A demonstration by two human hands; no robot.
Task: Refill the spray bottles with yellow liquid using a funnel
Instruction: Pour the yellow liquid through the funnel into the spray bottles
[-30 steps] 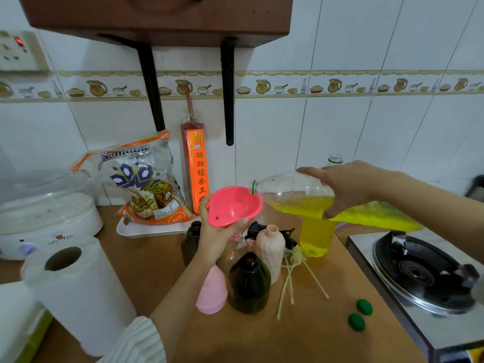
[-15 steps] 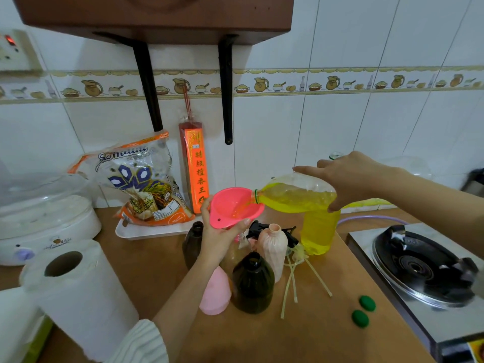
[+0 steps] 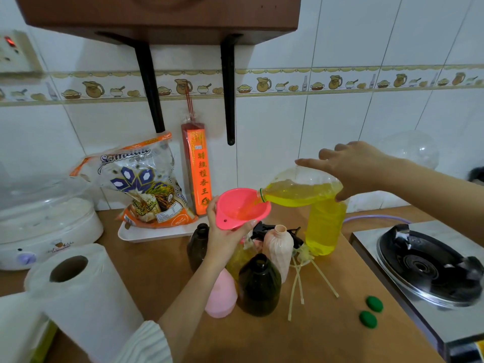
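Liquid is now running: in the head view, the only one here, the big clear bottle (image 3: 301, 191) lies almost level at centre right of the frame, its green-ringed mouth just over the rim of the pink funnel (image 3: 242, 206). A second ago that mouth stood short of the funnel; half a second ago it had just reached the rim. A thin yellow stream crosses into the cone.

The right hand (image 3: 358, 169) grips the bottle from above, thumb curled down its near side and fingers spread over the top. The left hand (image 3: 226, 237) holds the funnel from below, fingers curled round the cone and thumb on its left edge. The funnel's spout is hidden behind that hand; it seems to feed a clear spray bottle (image 3: 242, 255) at centre frame that shows some yellow inside, though I cannot tell how full.

Beside it stand a pink bottle (image 3: 221, 294), a dark bottle (image 3: 259, 284) and a ribbed peach bottle (image 3: 279, 247), all with necks open. A second container of yellow liquid (image 3: 323, 226) stands behind them. Two green caps (image 3: 370, 311) lie at lower right.

So filling has begun on the first bottle; the others look untouched. The funnel is tilted, so overflow at its lower rim is the risk.
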